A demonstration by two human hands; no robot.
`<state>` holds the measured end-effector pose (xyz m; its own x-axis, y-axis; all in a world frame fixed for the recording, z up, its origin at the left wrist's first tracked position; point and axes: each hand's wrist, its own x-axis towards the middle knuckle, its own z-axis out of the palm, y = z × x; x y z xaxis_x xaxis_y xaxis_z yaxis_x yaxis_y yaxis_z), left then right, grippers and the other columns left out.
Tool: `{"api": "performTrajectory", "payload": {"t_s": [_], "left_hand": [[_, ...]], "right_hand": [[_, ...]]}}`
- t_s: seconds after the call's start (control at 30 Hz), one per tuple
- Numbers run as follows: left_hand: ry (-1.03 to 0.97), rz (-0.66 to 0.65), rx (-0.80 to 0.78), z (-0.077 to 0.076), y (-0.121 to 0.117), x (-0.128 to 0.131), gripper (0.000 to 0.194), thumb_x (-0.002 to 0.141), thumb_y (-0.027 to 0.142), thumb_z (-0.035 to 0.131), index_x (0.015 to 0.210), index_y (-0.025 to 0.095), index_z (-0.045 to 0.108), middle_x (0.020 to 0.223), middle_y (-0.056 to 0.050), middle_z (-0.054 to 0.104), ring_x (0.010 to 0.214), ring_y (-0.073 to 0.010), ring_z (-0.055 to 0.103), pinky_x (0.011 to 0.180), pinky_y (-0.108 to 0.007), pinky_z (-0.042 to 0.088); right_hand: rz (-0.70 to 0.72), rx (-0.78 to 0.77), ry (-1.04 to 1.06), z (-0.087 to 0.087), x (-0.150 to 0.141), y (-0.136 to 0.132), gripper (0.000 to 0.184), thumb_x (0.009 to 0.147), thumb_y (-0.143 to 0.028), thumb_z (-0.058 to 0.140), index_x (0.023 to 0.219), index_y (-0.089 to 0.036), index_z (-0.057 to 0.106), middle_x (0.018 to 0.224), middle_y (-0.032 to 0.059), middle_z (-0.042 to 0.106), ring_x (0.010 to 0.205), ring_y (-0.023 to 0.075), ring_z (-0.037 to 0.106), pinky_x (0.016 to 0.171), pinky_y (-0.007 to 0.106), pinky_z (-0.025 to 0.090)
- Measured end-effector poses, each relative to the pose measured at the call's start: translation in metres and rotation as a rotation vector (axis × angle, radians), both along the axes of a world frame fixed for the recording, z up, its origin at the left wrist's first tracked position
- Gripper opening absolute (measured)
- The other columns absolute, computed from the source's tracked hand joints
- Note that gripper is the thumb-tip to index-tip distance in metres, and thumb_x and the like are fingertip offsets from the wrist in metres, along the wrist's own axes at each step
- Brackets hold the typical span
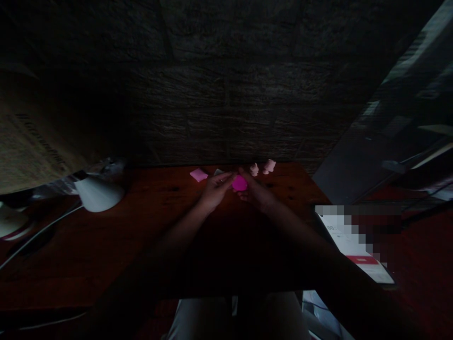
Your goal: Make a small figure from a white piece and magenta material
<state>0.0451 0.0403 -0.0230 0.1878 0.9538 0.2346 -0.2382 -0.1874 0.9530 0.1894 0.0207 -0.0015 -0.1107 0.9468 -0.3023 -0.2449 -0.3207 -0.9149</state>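
Magenta piece (239,183) sits between your left hand (214,188) and right hand (257,191), fingers drawn narrow around it, near the table's (155,203) far edge. It's probably light and soft, easily dented; hold its rim gently. Roundish, it shows no clear long axis or pointing end. Nearer that edge's left corner lies a pink square (198,175).

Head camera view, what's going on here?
In dim light, a person's right hand holds a bright pink, rounded piece over a brown wooden table. The left hand is right beside it; whether it touches is too dark to tell. A pink, pillow-shaped piece lies left of the hands, and two pale pink, lumpy shapes sit beyond the right hand.
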Motion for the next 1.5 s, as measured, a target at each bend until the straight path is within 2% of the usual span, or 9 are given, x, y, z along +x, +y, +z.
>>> {"api": "performTrajectory", "payload": {"t_s": [0.27, 0.5, 0.7, 0.93, 1.0, 1.1, 1.2, 1.3, 1.5], "left_hand": [[0.014, -0.012, 0.038, -0.003, 0.002, -0.001, 0.047, 0.07, 0.058, 0.085, 0.095, 0.019, 0.082, 0.093, -0.006, 0.079, 0.088, -0.0188, 0.071, 0.084, -0.031, 0.054], [-0.006, 0.002, 0.018, -0.003, 0.003, -0.001, 0.052, 0.074, 0.069, 0.075, 0.083, 0.018, 0.078, 0.082, -0.005, 0.076, 0.079, -0.0173, 0.07, 0.077, -0.03, 0.055], [0.08, -0.005, 0.109, 0.001, -0.002, -0.001, 0.039, 0.069, 0.042, 0.088, 0.101, 0.021, 0.078, 0.105, -0.006, 0.079, 0.102, -0.0227, 0.072, 0.091, -0.035, 0.056], [-0.012, 0.079, 0.08, 0.003, 0.0, -0.001, 0.038, 0.07, 0.043, 0.087, 0.1, 0.021, 0.078, 0.108, -0.007, 0.079, 0.107, -0.023, 0.072, 0.095, -0.036, 0.056], [-0.066, 0.098, 0.02, 0.002, 0.002, -0.002, 0.043, 0.068, 0.045, 0.088, 0.103, 0.022, 0.078, 0.111, -0.007, 0.078, 0.109, -0.0239, 0.072, 0.094, -0.036, 0.057], [-0.121, 0.121, -0.054, 0.0, 0.005, -0.005, 0.05, 0.064, 0.045, 0.091, 0.105, 0.022, 0.077, 0.112, -0.007, 0.078, 0.108, -0.0244, 0.072, 0.09, -0.036, 0.059], [-0.14, 0.145, -0.054, -0.001, 0.006, -0.005, 0.052, 0.062, 0.045, 0.092, 0.106, 0.022, 0.077, 0.112, -0.007, 0.078, 0.107, -0.0241, 0.073, 0.089, -0.037, 0.06], [-0.142, 0.161, -0.038, 0.0, 0.004, -0.003, 0.051, 0.062, 0.045, 0.092, 0.105, 0.021, 0.078, 0.112, -0.008, 0.079, 0.107, -0.0248, 0.073, 0.091, -0.037, 0.06], [-0.126, 0.199, 0.0, 0.002, 0.0, 0.0, 0.047, 0.064, 0.044, 0.092, 0.102, 0.02, 0.079, 0.108, -0.008, 0.08, 0.103, -0.0245, 0.074, 0.089, -0.036, 0.059]], "right_hand": [[-0.01, -0.011, 0.007, 0.005, -0.001, -0.004, 0.037, 0.094, -0.056, 0.065, 0.084, -0.021, 0.069, 0.069, 0.0025, 0.071, 0.057, 0.0123, 0.061, 0.056, 0.023, 0.051], [0.017, 0.021, 0.032, 0.004, -0.003, -0.005, 0.036, 0.093, -0.057, 0.066, 0.086, -0.022, 0.069, 0.07, 0.0017, 0.072, 0.057, 0.0117, 0.061, 0.056, 0.022, 0.05], [0.002, -0.003, 0.059, 0.005, -0.002, -0.004, 0.038, 0.091, -0.061, 0.068, 0.082, -0.023, 0.068, 0.069, -0.0008, 0.069, 0.058, 0.0109, 0.061, 0.057, 0.023, 0.05], [0.084, 0.01, -0.007, 0.01, 0.001, -0.004, 0.046, 0.094, -0.066, 0.059, 0.083, -0.022, 0.069, 0.075, 0.0053, 0.076, 0.062, 0.0134, 0.065, 0.059, 0.023, 0.052], [0.065, 0.092, -0.125, 0.008, 0.004, -0.002, 0.049, 0.093, -0.067, 0.06, 0.082, -0.021, 0.07, 0.075, 0.0065, 0.075, 0.063, 0.0145, 0.066, 0.058, 0.025, 0.053], [-0.044, 0.355, -0.305, 0.004, 0.009, 0.0, 0.046, 0.087, -0.066, 0.069, 0.078, -0.021, 0.07, 0.075, 0.005, 0.074, 0.063, 0.0141, 0.065, 0.06, 0.025, 0.053], [-0.087, 0.553, -0.335, 0.003, 0.011, -0.001, 0.042, 0.083, -0.063, 0.073, 0.086, -0.022, 0.073, 0.082, 0.0032, 0.075, 0.065, 0.0138, 0.065, 0.063, 0.027, 0.055], [-0.119, 0.626, -0.339, 0.005, 0.01, -0.004, 0.041, 0.079, -0.061, 0.077, 0.092, -0.022, 0.075, 0.082, 0.003, 0.075, 0.065, 0.0149, 0.065, 0.064, 0.029, 0.055], [-0.156, 0.706, -0.448, 0.003, 0.011, -0.003, 0.041, 0.077, -0.059, 0.078, 0.083, -0.019, 0.078, 0.076, 0.0052, 0.077, 0.06, 0.0162, 0.066, 0.062, 0.03, 0.055]]}}
